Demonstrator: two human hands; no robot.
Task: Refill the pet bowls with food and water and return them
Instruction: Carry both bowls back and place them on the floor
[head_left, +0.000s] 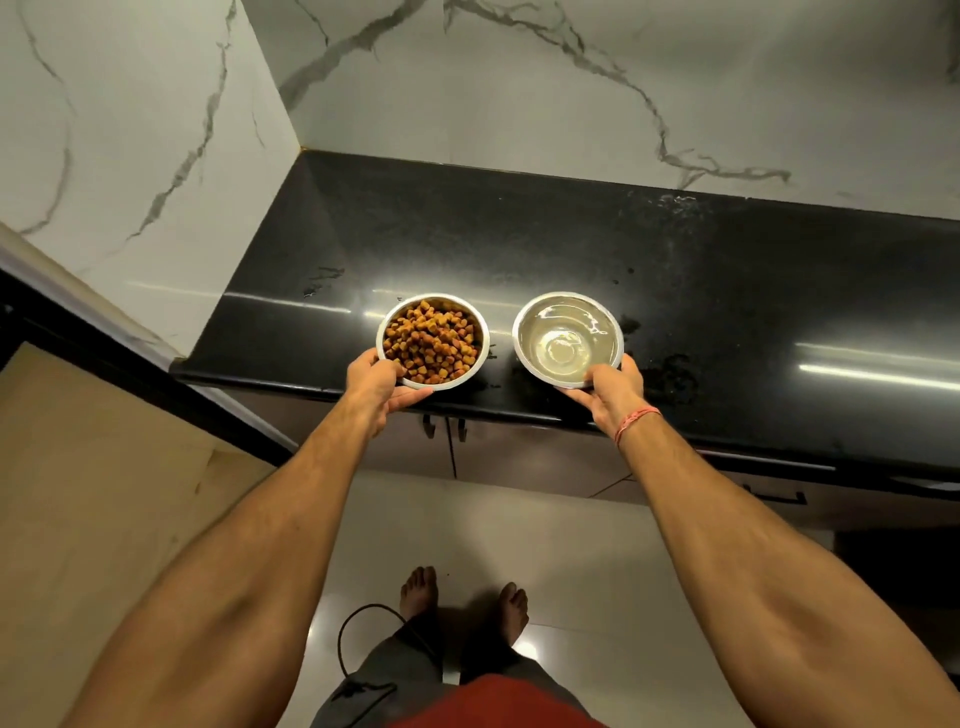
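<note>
Two steel bowls near counter (675, 291) front edge. Left hand (376, 387) gripping near rim of kibble bowl (432, 340); right hand (613, 389) gripping near rim of water bowl (567, 338). Rigid, likely slippery where wet. Water liable to slosh: keep level, support beneath.

A single wide-angle camera sits on the person's head, looking forward and steeply down. It faces the black worktop (675, 270) and the marble wall (519, 78) behind it, with both forearms stretching away from the lens. The floor (597, 545) and bare feet (462, 603) show at the bottom, straight lines bending toward the edges.
</note>
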